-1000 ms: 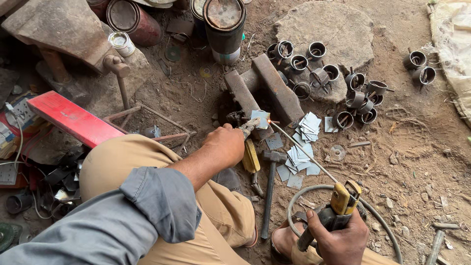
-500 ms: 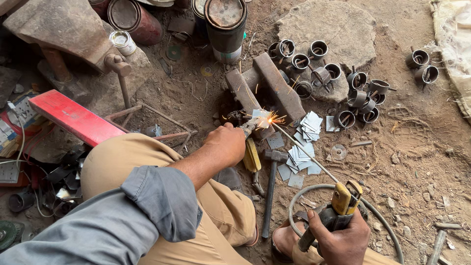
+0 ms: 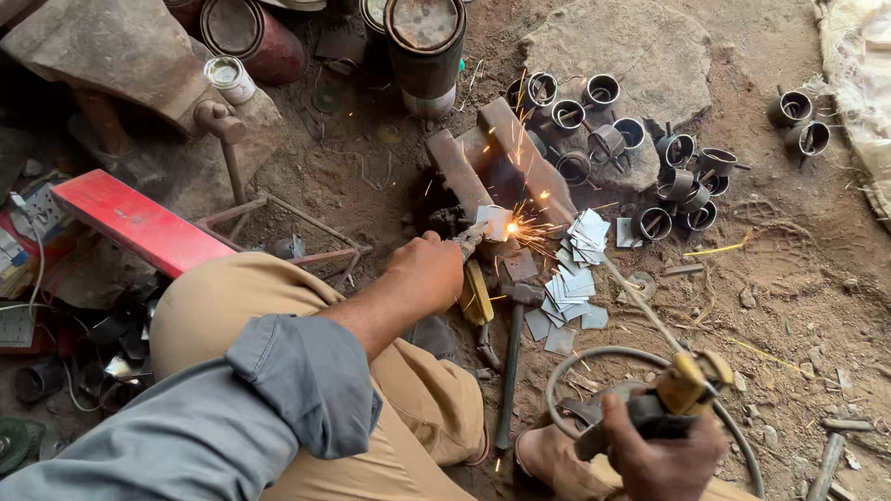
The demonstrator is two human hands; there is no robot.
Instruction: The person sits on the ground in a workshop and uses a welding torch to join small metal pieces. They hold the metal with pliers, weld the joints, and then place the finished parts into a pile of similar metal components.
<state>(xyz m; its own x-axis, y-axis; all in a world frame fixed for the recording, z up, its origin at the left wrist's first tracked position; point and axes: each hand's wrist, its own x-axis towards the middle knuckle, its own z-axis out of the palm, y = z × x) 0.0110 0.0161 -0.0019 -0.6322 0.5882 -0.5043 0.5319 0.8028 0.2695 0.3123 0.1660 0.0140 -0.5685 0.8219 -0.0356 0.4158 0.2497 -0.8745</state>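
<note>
A person welds a small metal plate on bare ground, sparks at the joint.

The left hand (image 3: 429,271) is closed around pliers (image 3: 467,239) that pinch a small square plate (image 3: 493,221) against a rusty steel bar (image 3: 457,172). The right hand (image 3: 664,455) is wrapped tight around the yellow-tipped electrode holder (image 3: 682,394), whose thin welding rod (image 3: 640,297) slants up to the plate, where orange sparks (image 3: 520,229) fly. Just right of the sparks lies a loose heap of cut metal squares (image 3: 571,269). A hammer (image 3: 512,357) lies on the dirt between the hands. Farther up, short pipe rings (image 3: 650,153) crowd the edge of a flat stone (image 3: 640,56). A red bar (image 3: 139,223) lies beyond the left knee.
</note>
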